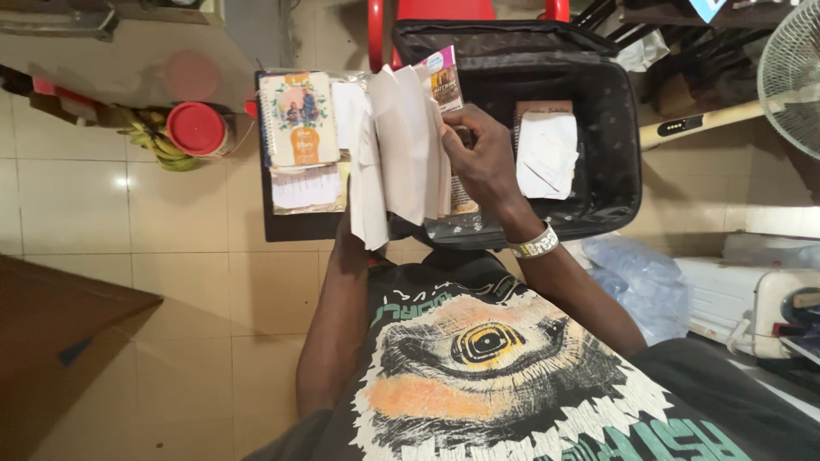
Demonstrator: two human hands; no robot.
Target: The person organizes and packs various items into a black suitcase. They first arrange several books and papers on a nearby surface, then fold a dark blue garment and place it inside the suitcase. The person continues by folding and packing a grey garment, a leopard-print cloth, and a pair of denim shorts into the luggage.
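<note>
Far left on the tiled floor [77, 205]: a jar with a red round lid [196, 128], a bunch of bananas [158, 141] just beside it, yellow-green.

Next, a small dark table [290, 226]. On it lies a spiral-bound booklet [299, 118], cream cover with a picture of people and an orange emblem. Under its lower edge sits a pale lined sheet [306, 188].

Centre — the stack of white papers [401, 149] I am holding up. Its long axis runs roughly top to bottom in my view, sheets fanned and folded, lower corner hanging toward my chest. My left hand is hidden behind the stack; only the forearm shows rising under it, so I cannot tell how its fingers sit. My right hand [483, 154] is at the stack's right edge, fingers curled and pinching the sheets along with a booklet; a pink-and-white printed corner [442, 72] sticks up above the papers. The right hand is the nearer one to the suitcase's inside. A white wristband [535, 243] sits on that wrist.

Right of the hand — an open black suitcase [611, 128], dotted lining, resting against a red chair [444, 10]. Inside it, a brown-edged notebook with loose white paper [548, 149] on top, well clear of my fingers.

Far right: a clear plastic bag [641, 277], a white fan [790, 72].
</note>
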